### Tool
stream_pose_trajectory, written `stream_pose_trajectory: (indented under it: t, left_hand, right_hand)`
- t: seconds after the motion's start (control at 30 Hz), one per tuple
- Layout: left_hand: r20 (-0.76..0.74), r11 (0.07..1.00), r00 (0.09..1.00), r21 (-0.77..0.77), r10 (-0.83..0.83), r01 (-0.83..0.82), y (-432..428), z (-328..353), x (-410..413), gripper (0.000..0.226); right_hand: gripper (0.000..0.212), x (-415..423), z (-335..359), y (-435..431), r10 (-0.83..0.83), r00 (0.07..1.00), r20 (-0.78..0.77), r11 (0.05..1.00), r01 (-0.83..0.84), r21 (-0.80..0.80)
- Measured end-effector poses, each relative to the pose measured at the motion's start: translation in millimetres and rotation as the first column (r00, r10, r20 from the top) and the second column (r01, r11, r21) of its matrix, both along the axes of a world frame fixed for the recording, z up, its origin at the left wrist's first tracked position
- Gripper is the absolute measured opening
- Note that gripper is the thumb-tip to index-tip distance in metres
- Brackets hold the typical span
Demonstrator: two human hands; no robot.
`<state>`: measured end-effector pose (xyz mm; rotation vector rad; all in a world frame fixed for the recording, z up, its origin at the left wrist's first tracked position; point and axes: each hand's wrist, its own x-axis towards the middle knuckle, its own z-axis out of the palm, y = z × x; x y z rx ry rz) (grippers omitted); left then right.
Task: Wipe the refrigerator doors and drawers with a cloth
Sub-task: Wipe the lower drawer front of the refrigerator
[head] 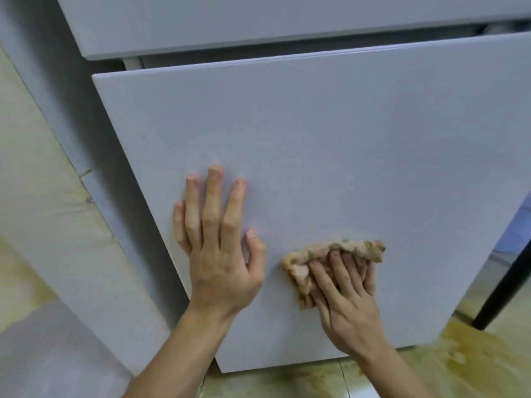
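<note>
A pale grey refrigerator drawer front (330, 145) fills the view and stands pulled out a little from the cabinet. My left hand (218, 248) lies flat on its lower left part, fingers straight and spread. A crumpled pink and green cloth (333, 254) sits against the drawer front lower right of centre. My right hand (347, 300) presses the cloth against the panel, fingers over it and slightly bent.
Another grey door panel (230, 21) hangs above the drawer. The refrigerator's side wall (74, 179) runs down the left. Stained yellowish floor tiles (431, 366) lie below, and a dark vertical bar (508, 285) stands at the right edge.
</note>
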<state>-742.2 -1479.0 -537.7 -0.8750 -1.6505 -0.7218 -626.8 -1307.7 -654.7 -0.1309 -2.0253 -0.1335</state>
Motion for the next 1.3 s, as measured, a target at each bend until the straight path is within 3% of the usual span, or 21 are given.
stream_pose_trajectory:
  t: [0.13,0.23,0.4,0.53,0.63,0.7,0.77,0.9,1.0,1.17,1.3]
  left_hand:
    - [-0.002,0.999,1.000,-0.046,-0.019,0.019,18,0,14,0.073]
    - [0.008,1.000,1.000,-0.015,-0.021,0.021,30,5,24,0.077]
    - [-0.003,0.998,0.998,-0.004,-0.058,0.058,43,14,28,0.068]
    - [0.003,0.999,0.999,0.000,-0.044,0.044,45,8,29,0.067]
    - [0.009,0.999,0.999,0.005,-0.036,0.036,50,6,31,0.070]
    - [-0.003,0.999,0.999,0.018,-0.046,0.046,54,5,32,0.070]
    - [-0.032,0.997,0.997,0.021,-0.071,0.072,55,2,33,0.067]
    - [-0.057,0.994,0.992,-0.006,-0.110,0.110,68,-2,37,0.068]
    - [-0.027,0.995,0.995,-0.009,-0.099,0.099,79,-4,47,0.073]
    - [-0.007,0.998,0.998,-0.009,-0.063,0.063,91,-1,52,0.071]
    - [0.000,0.998,0.998,-0.017,-0.055,0.055,91,-1,54,0.062]
  right_hand:
    - [0.058,-22,138,8,0.002,0.961,-0.278,0.997,-0.024,-0.078]
    - [0.053,-26,192,22,-0.001,0.935,-0.355,0.997,-0.026,-0.073]
    - [0.052,-13,112,34,0.063,0.942,-0.331,0.997,-0.071,-0.012]
    - [0.057,13,-16,52,0.009,0.994,-0.112,1.000,-0.007,0.020]
    - [0.057,36,-65,63,-0.018,0.999,0.034,1.000,0.017,0.018]
    - [0.056,43,-64,63,-0.030,0.996,0.084,0.999,0.029,0.018]
    - [0.057,38,-43,53,-0.003,0.999,0.037,0.998,0.005,-0.068]
    - [0.055,1,96,50,0.044,0.950,-0.311,0.980,-0.101,-0.171]
    - [0.050,-8,175,65,0.008,0.895,-0.446,0.986,-0.081,-0.146]
    - [0.053,2,122,75,0.001,0.903,-0.430,0.996,-0.037,-0.076]
    - [0.057,28,7,94,0.030,0.974,-0.223,0.999,-0.036,-0.025]
